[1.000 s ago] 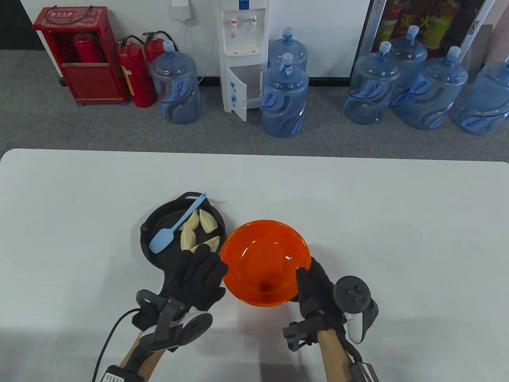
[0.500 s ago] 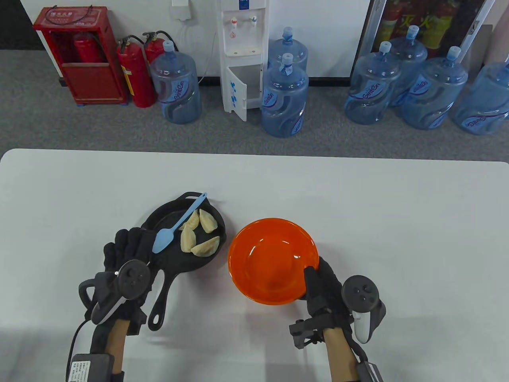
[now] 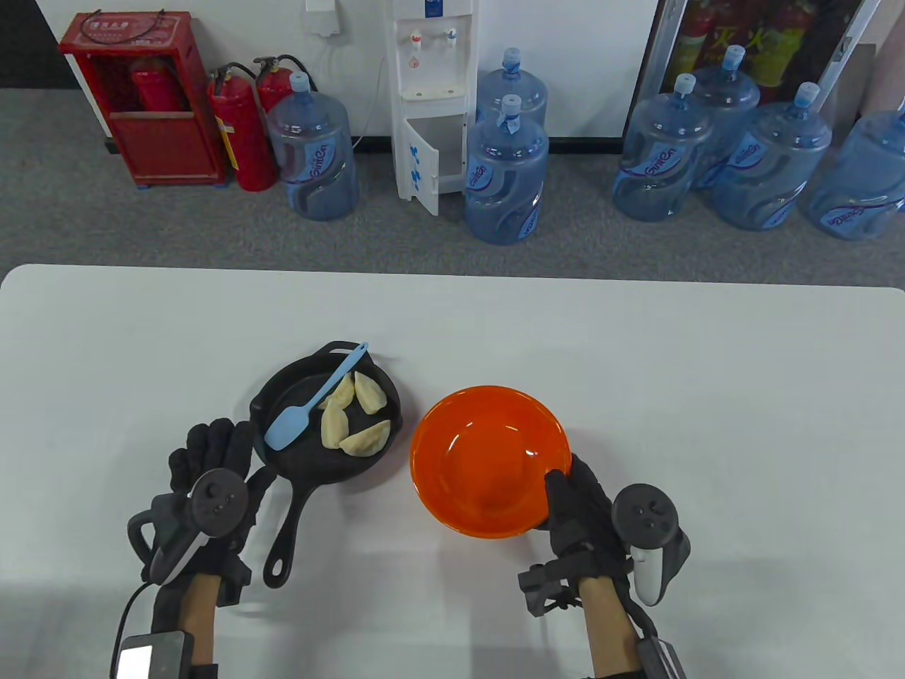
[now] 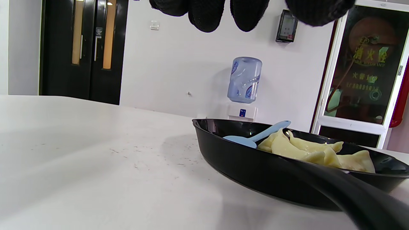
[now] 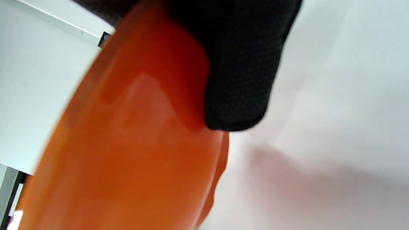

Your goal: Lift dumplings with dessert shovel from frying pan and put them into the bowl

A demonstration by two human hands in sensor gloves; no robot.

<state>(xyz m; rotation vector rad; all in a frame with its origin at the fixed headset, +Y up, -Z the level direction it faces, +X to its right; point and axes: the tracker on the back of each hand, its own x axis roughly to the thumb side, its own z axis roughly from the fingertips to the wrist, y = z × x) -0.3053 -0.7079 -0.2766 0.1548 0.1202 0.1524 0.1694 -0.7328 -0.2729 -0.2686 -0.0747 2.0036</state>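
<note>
A black frying pan (image 3: pixel 283 460) lies left of centre with its handle (image 3: pixel 286 537) towards me. It holds several pale dumplings (image 3: pixel 353 421) and a light blue dessert shovel (image 3: pixel 311 409), whose blade lies on the pan floor and whose handle leans on the far rim. My left hand (image 3: pixel 212 444) hovers just left of the pan with loosely bent fingers and holds nothing. In the left wrist view its fingertips (image 4: pixel 207 14) hang above the table, beside the pan (image 4: pixel 255 169), dumplings (image 4: pixel 306 150) and shovel (image 4: pixel 255 138). My right hand (image 3: pixel 558 495) grips the near right rim of the orange bowl (image 3: pixel 488 453), thumb inside. The right wrist view shows a finger (image 5: pixel 239 70) against the bowl (image 5: pixel 121 153).
The white table (image 3: pixel 707 396) stretches wide to the right and behind the pan and bowl. Beyond its far edge, on the floor, stand water jugs (image 3: pixel 505 177), a dispenser and fire extinguishers.
My left hand has drawn back from the pan's near rim to its left side, holding nothing. My right hand has carried the orange bowl slightly to the right, away from the pan.
</note>
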